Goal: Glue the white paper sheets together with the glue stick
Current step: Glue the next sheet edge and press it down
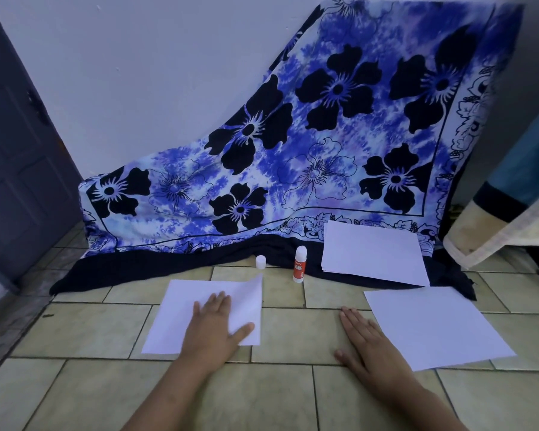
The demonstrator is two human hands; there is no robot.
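The tiled floor (75, 331) spreads out in front of me, with bare tiles between and below my two hands. At the back its edge is taken by a big blue flowered cloth (293, 150) that leans up the wall (137, 73), its dark hem lying on the tiles. A dark door (16, 166) closes off the left side.

I count three lots of white paper. A stack (373, 253) rests on the cloth's hem at the right; I cannot tell how many sheets it holds. A single sheet (433, 325) lies in front of it on the tiles. The left paper (174, 321) lies on the tiles with its far right corner curled up.

My left hand (213, 326) lies flat on that left paper, fingers straight, thumb spread. My right hand (364, 340) lies flat on the floor, fingers straight, at the left edge of the single sheet.

One glue stick (299, 265) stands upright at the hem, between the paper lots. One small white cap (261, 262) stands just left of it, apart.
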